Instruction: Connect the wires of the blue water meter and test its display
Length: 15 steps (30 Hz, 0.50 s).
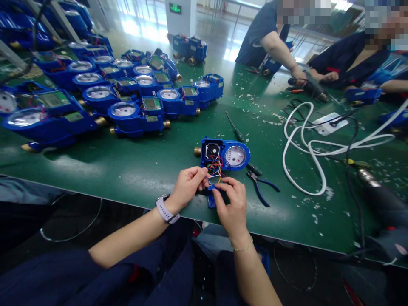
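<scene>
An opened blue water meter lies in front of me, with its round dial to the right and its brass fitting to the left. Red, yellow and white wires spill from its square box toward my fingers. My left hand, wearing a watch, pinches thin wires by the box's near edge. Thumb and forefinger of my right hand close on a small blue piece where wires come together. Another blue part sits just below it; its kind is unclear.
Pliers and screwdrivers lie beside the meter. Several blue meters crowd the left of the green table. A white cable, a power strip and scraps are at right. Two people work across the table.
</scene>
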{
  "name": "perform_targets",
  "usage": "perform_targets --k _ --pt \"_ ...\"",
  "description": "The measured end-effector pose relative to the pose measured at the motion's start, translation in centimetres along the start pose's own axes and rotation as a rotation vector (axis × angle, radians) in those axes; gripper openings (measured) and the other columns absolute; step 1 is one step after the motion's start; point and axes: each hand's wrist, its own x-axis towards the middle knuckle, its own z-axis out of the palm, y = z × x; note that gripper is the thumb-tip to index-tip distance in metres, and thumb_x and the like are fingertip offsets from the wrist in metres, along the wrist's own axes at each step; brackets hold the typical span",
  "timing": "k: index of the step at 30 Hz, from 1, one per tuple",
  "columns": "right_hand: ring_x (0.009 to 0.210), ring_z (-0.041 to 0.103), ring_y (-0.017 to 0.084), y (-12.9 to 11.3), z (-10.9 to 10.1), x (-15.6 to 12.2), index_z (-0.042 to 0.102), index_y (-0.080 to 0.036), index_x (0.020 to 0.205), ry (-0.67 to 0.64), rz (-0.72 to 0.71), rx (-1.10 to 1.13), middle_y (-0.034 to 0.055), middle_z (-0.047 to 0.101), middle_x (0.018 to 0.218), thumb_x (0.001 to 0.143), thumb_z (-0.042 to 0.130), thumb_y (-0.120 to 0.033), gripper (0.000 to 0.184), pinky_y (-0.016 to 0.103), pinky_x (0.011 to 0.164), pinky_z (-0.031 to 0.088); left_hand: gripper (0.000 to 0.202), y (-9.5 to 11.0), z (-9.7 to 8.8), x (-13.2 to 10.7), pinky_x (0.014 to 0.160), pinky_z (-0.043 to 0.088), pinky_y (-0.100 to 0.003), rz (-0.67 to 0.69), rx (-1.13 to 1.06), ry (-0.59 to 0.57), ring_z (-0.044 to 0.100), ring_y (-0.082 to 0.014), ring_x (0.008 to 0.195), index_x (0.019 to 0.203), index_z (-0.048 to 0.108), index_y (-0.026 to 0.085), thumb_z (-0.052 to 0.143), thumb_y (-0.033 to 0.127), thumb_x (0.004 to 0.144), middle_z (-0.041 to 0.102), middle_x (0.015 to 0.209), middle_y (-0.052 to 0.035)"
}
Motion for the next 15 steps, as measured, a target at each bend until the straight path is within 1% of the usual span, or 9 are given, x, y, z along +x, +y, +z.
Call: perform_targets --k 3,6,9,12,15 --pt "0.099 0.054 0.022 0.05 -0.02 -0.02 0.065 -0.020 0.091 0.007 0.003 0.017 0.0069 0.060 0.100 0.093 0.059 -0.018 0.006 0.040 0.086 0.045 0.039 0.21 -0.58 0.04 0.046 0.038 -0.018 0.051 0.064 0.015 0.048 -0.0059 0.046 0.075 0.069 0.014 0.066 0.052 0.081 0.065 0.058 -0.0002" --pt "0.099 0.054 0.022 -0.04 -0.07 -0.05 0.064 -0.019 0.090 0.006 0.008 0.024 0.0071 0.059 0.100 0.093 0.059 -0.017 0.006 0.040 0.086 0.044 0.035 0.22 -0.90 -0.17 0.047 0.039 -0.019 0.075 0.105 0.006 0.049 -0.0066 0.048 0.079 0.070 0.014 0.063 0.048 0.084 0.066 0.062 -0.0010" --pt "0.099 0.054 0.022 -0.17 -0.05 -0.08 0.064 -0.019 0.091 0.005 0.021 0.029 0.0072 0.059 0.100 0.093 0.059 -0.017 0.006 0.040 0.086 0.044 0.028 0.22 -0.96 -0.49 0.049 0.040 -0.019 0.089 0.134 -0.001 0.051 -0.0072 0.051 0.083 0.071 0.014 0.066 0.042 0.083 0.068 0.067 -0.0011" --pt "0.098 0.054 0.022 -0.22 -0.05 -0.06 0.064 -0.019 0.091 -0.001 0.026 0.038 0.0067 0.059 0.099 0.093 0.058 -0.017 0.006 0.040 0.086 0.044 0.021 0.28 -0.99 -0.62 0.052 0.041 -0.020 0.117 0.176 0.027 0.052 -0.0078 0.054 0.079 0.071 0.014 0.070 0.036 0.079 0.067 0.068 -0.0007" --pt "0.097 0.054 0.022 -0.22 -0.12 0.01 0.064 -0.019 0.091 -0.002 0.024 0.047 0.0061 0.059 0.097 0.093 0.058 -0.017 0.006 0.039 0.085 0.044 0.020 0.36 -1.14 -0.43 0.054 0.041 -0.021 0.140 0.181 0.078 0.051 -0.0082 0.055 0.073 0.068 0.015 0.073 0.034 0.076 0.064 0.064 0.0007"
